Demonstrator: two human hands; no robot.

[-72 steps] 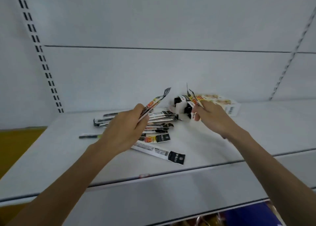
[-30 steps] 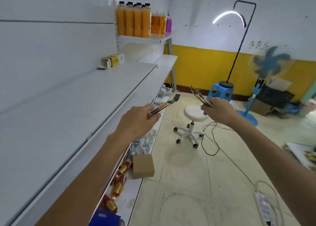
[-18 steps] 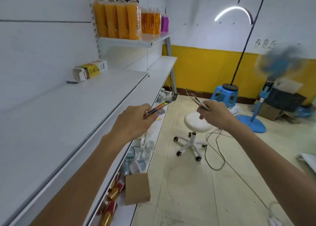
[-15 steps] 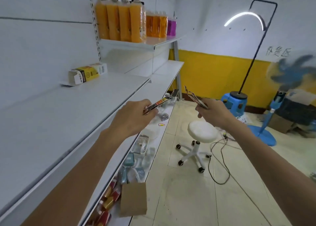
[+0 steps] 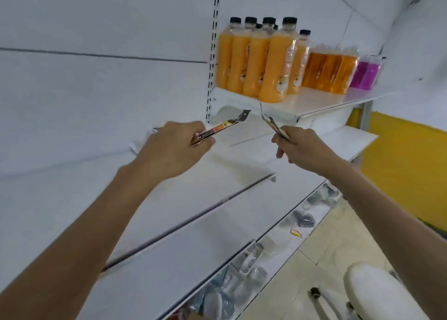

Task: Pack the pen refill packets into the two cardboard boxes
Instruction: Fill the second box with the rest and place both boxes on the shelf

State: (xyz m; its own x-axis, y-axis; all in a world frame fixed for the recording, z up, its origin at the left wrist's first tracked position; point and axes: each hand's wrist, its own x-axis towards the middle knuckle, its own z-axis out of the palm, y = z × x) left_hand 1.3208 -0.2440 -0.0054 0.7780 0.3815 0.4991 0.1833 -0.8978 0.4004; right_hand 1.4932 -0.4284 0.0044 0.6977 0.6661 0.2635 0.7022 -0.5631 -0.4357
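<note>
L hand point(image 5: 174, 148) has its fingers curled tight round a few refill packets point(image 5: 225, 127), ends pointing up-right. R hand point(image 5: 304, 148) pinches a second bunch point(image 5: 273, 125), edge-on. Both bunches are held in the air over the white shelf point(image 5: 193, 189), below the orange juice bottles point(image 5: 256, 60).

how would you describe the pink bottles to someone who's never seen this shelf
Find the upper shelf carrying drinks. Follow the row right, past the tall orange bottles and the amber ones, to its far end. The pink bottles stand there, the only magenta ones.
</note>
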